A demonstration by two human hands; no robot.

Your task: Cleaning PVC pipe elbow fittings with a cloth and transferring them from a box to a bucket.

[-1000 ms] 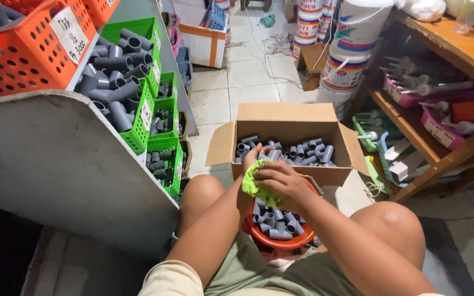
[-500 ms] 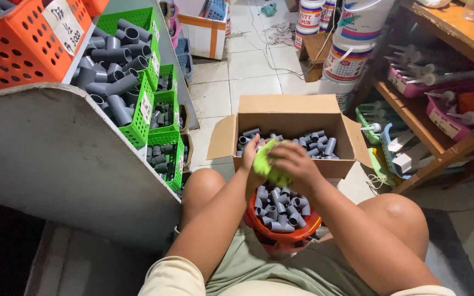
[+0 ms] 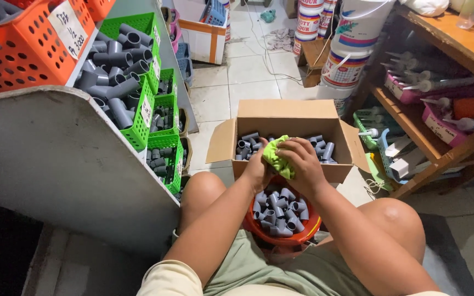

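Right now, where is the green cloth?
In the head view the green cloth is at centre, clutched between the left hand and right hand, above the orange bowl and before the cardboard box.

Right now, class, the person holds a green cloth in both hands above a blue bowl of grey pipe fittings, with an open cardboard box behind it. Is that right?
Not quite: the bowl is orange-red, not blue. The head view shows the left hand and right hand holding the green cloth above its grey pipe fittings, with the open cardboard box behind.
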